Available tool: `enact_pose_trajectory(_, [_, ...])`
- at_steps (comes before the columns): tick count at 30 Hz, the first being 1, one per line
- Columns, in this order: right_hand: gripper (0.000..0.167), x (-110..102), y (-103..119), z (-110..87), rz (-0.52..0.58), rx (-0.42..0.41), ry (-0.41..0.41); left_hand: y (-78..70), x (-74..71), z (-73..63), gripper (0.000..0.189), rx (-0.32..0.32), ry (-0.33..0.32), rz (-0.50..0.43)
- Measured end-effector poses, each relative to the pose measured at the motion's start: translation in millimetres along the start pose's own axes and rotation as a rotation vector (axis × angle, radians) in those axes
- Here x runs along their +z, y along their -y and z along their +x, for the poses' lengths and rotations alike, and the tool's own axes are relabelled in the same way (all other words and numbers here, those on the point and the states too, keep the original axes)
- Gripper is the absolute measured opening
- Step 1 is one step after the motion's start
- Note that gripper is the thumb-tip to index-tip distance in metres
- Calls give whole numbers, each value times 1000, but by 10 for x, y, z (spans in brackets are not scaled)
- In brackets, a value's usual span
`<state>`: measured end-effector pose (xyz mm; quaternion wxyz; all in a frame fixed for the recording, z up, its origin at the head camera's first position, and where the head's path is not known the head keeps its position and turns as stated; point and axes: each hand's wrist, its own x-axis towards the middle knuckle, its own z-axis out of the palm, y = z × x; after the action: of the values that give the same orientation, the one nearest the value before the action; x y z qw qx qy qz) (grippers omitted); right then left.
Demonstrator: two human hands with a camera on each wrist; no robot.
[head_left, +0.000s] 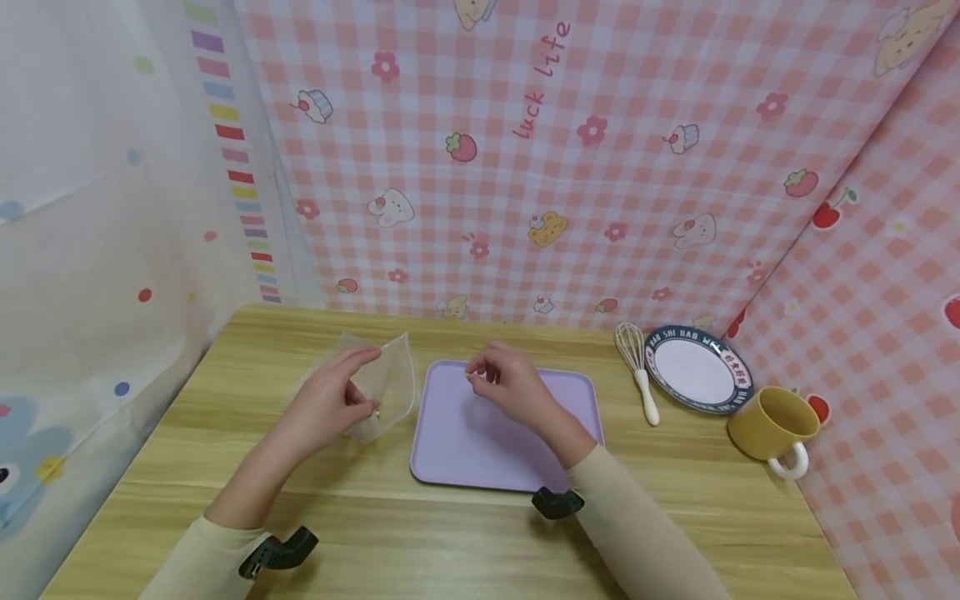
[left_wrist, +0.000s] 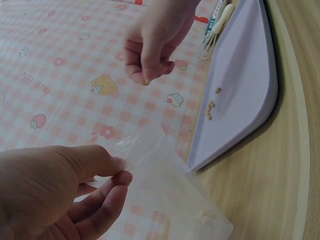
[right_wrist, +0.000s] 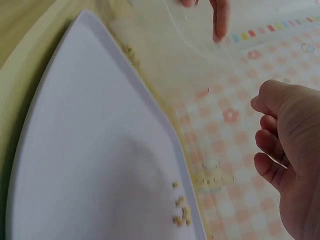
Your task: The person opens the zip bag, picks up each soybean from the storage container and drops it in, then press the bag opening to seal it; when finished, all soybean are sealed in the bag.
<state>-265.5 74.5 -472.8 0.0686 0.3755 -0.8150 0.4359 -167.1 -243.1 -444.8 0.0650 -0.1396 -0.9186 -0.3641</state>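
Note:
My left hand (head_left: 318, 408) pinches the edge of a clear plastic bag (head_left: 397, 375) between thumb and fingertips, left of the lilac tray (head_left: 480, 458). A few small tan pieces (right_wrist: 131, 54) show low in the bag. Above the tray hovers my right hand (head_left: 510, 383), its thumb and fingertips together on one small tan piece (left_wrist: 146, 81). Several more tan pieces (left_wrist: 210, 109) lie grouped near the tray's far edge; in the head view that hand hides them. Their exact kind is too small to tell.
Right of the tray lies a whisk (head_left: 640, 375) with a pale handle. Beside it are a dark-rimmed white plate (head_left: 693, 367) and a yellow mug (head_left: 772, 422) with a white handle. A checked cloth (head_left: 525, 183) hangs behind the wooden table (head_left: 420, 533).

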Motion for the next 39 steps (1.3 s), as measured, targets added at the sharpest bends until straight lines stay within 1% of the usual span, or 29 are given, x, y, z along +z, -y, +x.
enact_pose_trajectory(3, [10, 76, 88, 73, 11, -26, -6, 4, -1, -1, 74, 3, -3, 0])
enact_pose_trajectory(9, [7, 238, 279, 246, 17, -78, 2, 9, 3, 3, 75, -1, 4, -28])
enact_pose_trajectory(14, [7, 368, 401, 376, 10, -94, 21, 13, 1, 0, 75, -8, 3, -37])
enact_pose_trajectory(18, [9, 458, 471, 470, -20, -114, 52, 10, -6, -3, 75, -9, 3, -39])
enact_pose_trajectory(23, [9, 552, 516, 546, -92, -148, 83, 12, -13, -7, 75, -7, 3, -36])
enact_pose_trajectory(29, [9, 624, 524, 589, -127, -149, 89, 21, -15, -8, 75, -9, 4, -41])
enact_pose_trajectory(35, [8, 665, 515, 615, -140, -117, 92, 36, -15, -9, 75, -8, 6, -35])
enact_pose_trajectory(39, [11, 674, 521, 620, -141, -102, 85, 38, -20, -15, 75, -13, 3, -25])
